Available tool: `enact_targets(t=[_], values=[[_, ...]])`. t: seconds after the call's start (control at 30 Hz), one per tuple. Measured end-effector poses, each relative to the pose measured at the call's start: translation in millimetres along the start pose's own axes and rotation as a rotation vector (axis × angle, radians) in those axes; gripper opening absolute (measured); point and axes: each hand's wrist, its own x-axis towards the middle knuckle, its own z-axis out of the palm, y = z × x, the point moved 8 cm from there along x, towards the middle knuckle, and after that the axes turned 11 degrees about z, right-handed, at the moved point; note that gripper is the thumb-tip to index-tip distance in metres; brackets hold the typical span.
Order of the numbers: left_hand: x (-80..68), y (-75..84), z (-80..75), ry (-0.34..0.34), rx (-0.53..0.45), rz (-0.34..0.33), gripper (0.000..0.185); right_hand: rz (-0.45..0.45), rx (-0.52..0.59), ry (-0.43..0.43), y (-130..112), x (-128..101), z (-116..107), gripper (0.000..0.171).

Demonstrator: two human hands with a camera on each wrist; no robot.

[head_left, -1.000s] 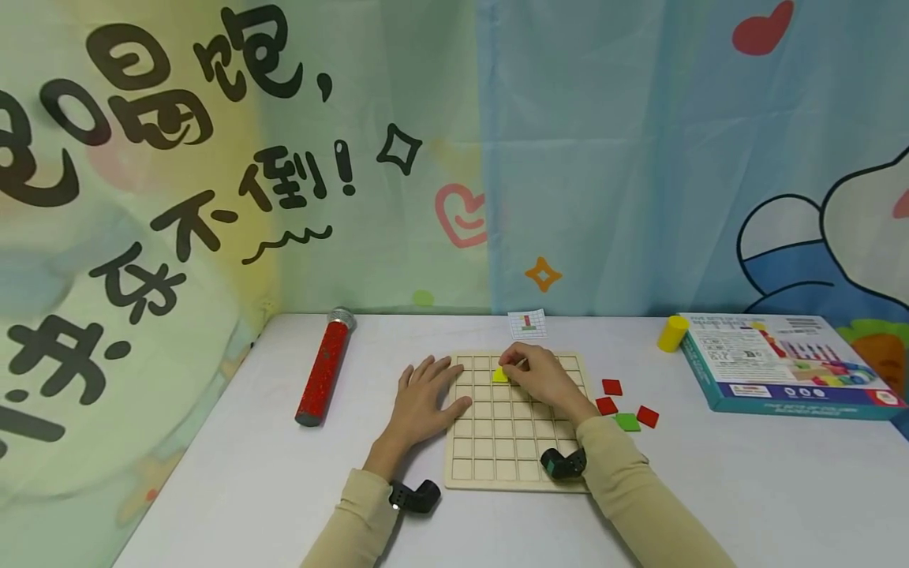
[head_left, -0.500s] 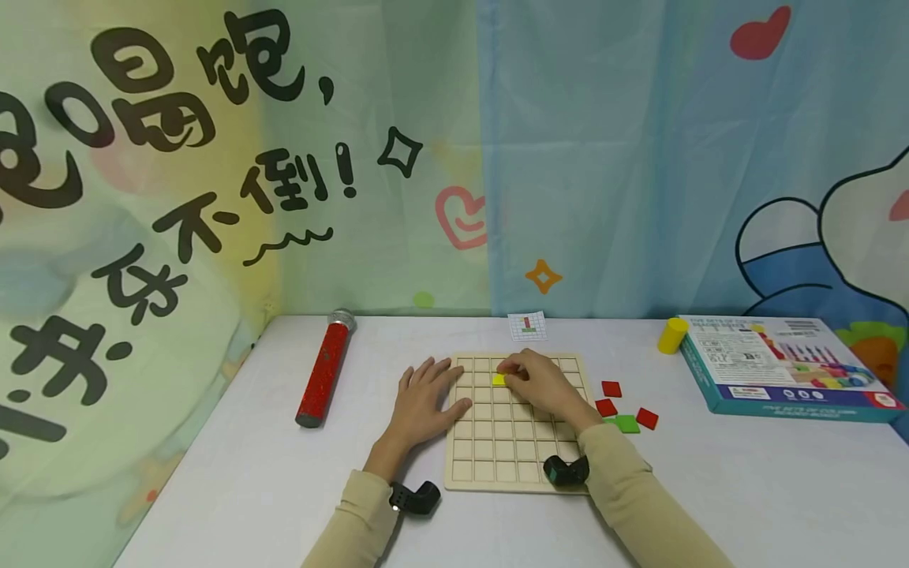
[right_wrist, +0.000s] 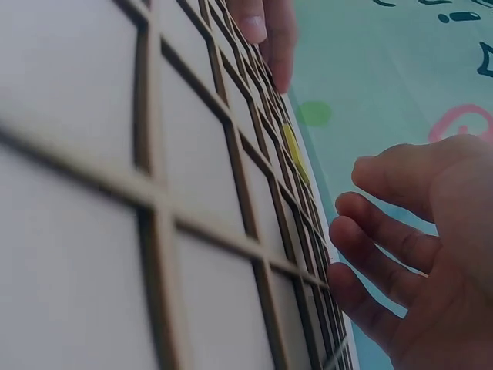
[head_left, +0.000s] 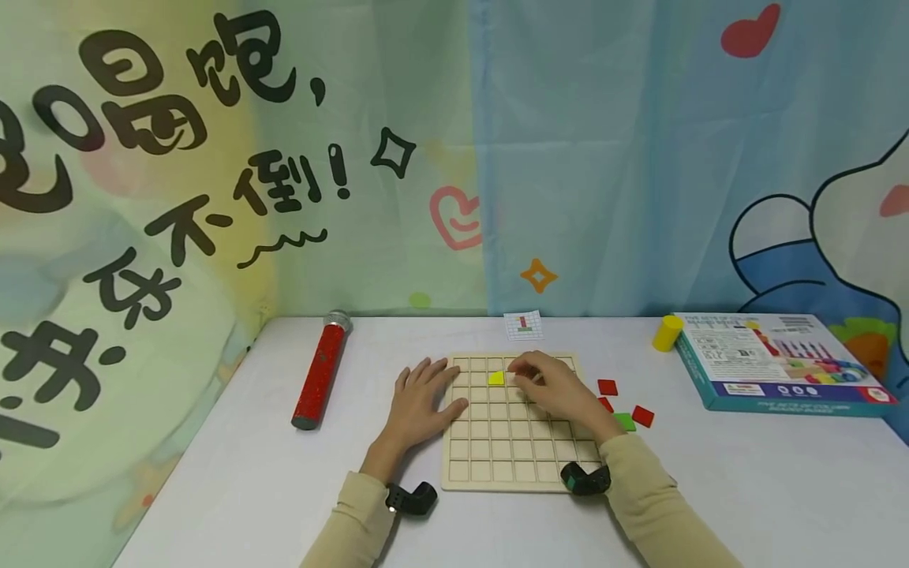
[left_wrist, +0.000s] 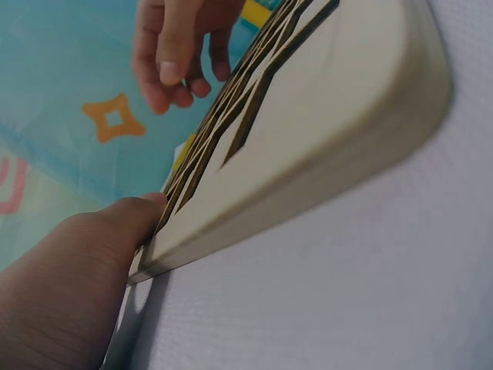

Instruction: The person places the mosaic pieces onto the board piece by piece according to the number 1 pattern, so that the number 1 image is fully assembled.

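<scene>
A wooden grid board lies on the white table, with a yellow tile in one cell of its second row from the back. My left hand rests on the board's left edge, fingers spread, thumb at the side. Just right of the yellow tile, my right hand hovers over the board. In the right wrist view its fingers are loosely bent and hold nothing. The yellow tile sits apart from those fingertips.
Red tiles and a green tile lie right of the board. A pattern card is behind it. A red microphone lies left. A yellow cylinder stands beside a game box at right.
My right hand has let go of the yellow tile, which now lies in its cell, and has moved slightly right of it. My left hand has stayed on the board.
</scene>
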Motion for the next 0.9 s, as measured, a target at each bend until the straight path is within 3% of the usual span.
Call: enact_targets(t=[0.6,0.9], values=[[-0.7,-0.9,1.1,0.016,-0.008,0.0,0.057,0.034,-0.014,0.066,35,-32,-44,0.024],[-0.1,-1.7,1.0,0.006,0.011,0.003,0.057,0.242,-0.078,0.079,74,-42,-72,0.027]])
